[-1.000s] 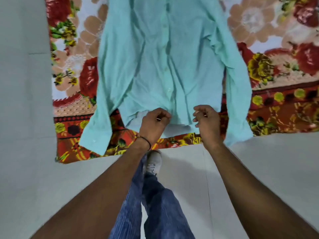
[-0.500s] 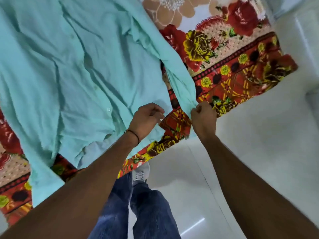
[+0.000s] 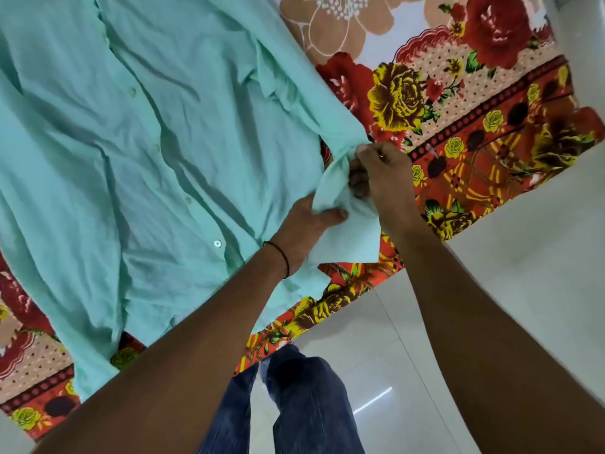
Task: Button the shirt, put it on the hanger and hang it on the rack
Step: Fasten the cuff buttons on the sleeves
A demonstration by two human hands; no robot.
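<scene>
A mint-green shirt (image 3: 137, 152) lies spread flat on a floral bedsheet, its front placket closed with small buttons running down the middle. Its right sleeve ends in a cuff (image 3: 340, 198) at the sheet's near edge. My left hand (image 3: 307, 227) grips the cuff from below, thumb on the fabric. My right hand (image 3: 383, 178) pinches the cuff's upper edge with its fingertips. Both hands meet on the cuff. No hanger or rack is in view.
The red, yellow and beige floral bedsheet (image 3: 474, 132) covers a low bed. White tiled floor (image 3: 530, 273) lies to the right and below. My jeans-clad legs (image 3: 294, 404) stand at the bed's edge.
The view swung right. Both hands left the shirt's bottom hem and moved to the right sleeve; they now hold its cuff together, lifted and folded between them.
</scene>
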